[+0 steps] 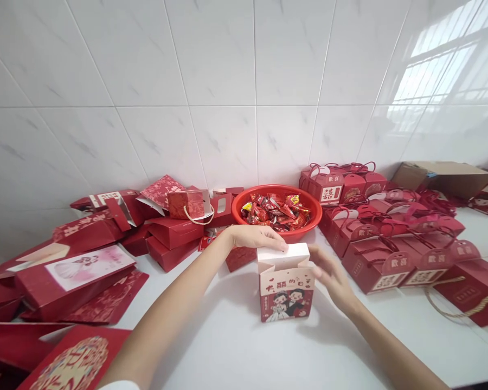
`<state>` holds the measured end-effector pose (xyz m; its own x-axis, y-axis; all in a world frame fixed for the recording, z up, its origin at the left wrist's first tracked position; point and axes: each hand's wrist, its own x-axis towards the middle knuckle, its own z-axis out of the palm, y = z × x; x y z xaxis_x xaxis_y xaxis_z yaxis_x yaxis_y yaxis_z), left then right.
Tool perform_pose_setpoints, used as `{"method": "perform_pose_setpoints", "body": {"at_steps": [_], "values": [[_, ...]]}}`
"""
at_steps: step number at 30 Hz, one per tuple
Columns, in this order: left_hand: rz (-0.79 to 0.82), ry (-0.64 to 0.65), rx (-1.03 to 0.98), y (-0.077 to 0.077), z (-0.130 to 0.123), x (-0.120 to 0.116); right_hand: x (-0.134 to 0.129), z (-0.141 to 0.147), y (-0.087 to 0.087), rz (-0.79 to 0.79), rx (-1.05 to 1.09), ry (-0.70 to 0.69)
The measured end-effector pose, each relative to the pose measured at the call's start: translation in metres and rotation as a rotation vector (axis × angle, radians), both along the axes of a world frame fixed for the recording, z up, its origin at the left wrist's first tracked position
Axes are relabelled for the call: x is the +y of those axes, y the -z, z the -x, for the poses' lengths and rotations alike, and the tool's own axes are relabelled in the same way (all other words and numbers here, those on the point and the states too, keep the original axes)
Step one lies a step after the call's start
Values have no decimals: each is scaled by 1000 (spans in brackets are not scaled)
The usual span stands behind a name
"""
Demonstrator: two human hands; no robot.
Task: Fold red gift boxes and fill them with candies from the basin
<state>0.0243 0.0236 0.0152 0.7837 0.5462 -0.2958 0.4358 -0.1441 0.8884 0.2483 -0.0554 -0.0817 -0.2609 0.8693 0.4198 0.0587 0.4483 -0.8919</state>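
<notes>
A small upright gift box [287,295], red below and cream above with a cartoon bride and groom, stands on the white table in front of me. Its top is unfolded, and a white flap rises at the back. My left hand [257,236] grips that back flap from the left, thumb on its edge and fingers partly hidden behind. On the opposite side, my right hand [328,273] holds the box's upper right edge, its thumb at the front and its fingers behind. Just beyond the box sits a red plastic basin [236,212] filled with wrapped candies [278,211].
To the left lie piled red gift boxes and bags [174,233], some overlapping. Rows of closed red boxes with cord handles [374,260] stand on the right. A brown cardboard box [451,176] is at the back right. A white tiled wall [223,135] runs behind the table.
</notes>
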Motion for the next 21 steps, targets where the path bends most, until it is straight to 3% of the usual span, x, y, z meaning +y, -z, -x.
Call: {"method": "perform_pose_setpoints", "body": {"at_steps": [4, 7, 9, 14, 17, 21], "values": [[-85, 19, -26, -10, 5, -3, 34, -12, -31, -63, -1, 270], [-50, -21, -93, -13, 5, -1, 79, -11, -49, -134, -208, 382], [-56, -86, -160, -11, 3, 3, 112, -3, -55, -54, -408, 412], [-170, -274, -260, 6, -5, 18, 172, 30, -53, 71, -514, 463], [-103, -432, -320, 19, -11, 29, 188, 43, -48, 120, -482, 491], [-73, -625, -381, 34, -20, 45, 192, 40, -44, 148, -346, 485]]}}
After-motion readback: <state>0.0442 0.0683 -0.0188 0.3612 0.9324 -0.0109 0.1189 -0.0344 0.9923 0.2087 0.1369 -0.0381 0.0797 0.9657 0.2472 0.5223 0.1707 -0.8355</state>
